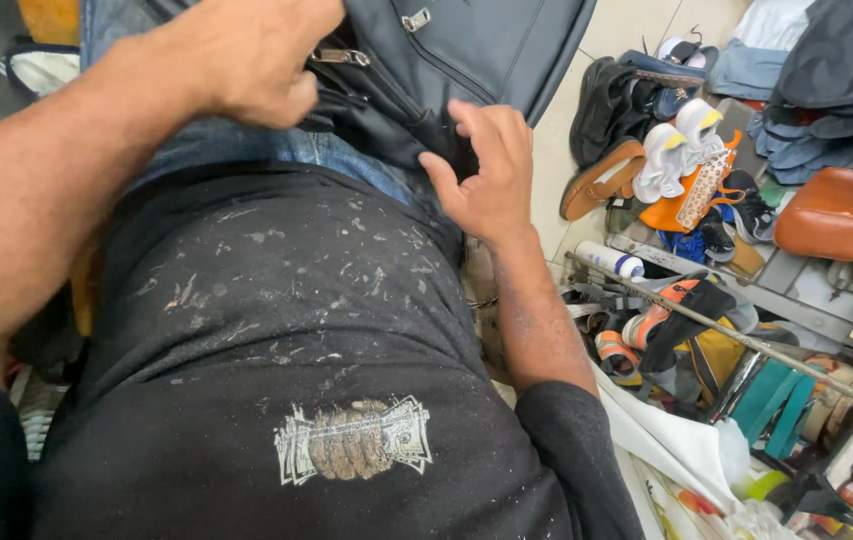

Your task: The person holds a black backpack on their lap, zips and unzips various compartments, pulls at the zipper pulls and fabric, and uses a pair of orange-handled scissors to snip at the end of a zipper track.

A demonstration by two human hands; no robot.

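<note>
**On your lap: both hands at the dark bag**

Across your knees lies the bag (447,60). Your left hand (247,55) is clenched on its near edge by a metal clip (340,57). Your right hand (489,170) rests open, fingers spread against the fabric.

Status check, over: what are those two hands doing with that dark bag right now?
Left hand closed on dark bag near a zipper pull. Right hand open, fingers pressing the bag's lower edge. Nothing in the way; shoes lie aside.

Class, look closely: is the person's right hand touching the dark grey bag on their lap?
Touching. The head view shows the right hand resting with its fingertips pressed onto the lower fabric of the dark grey bag.
</note>
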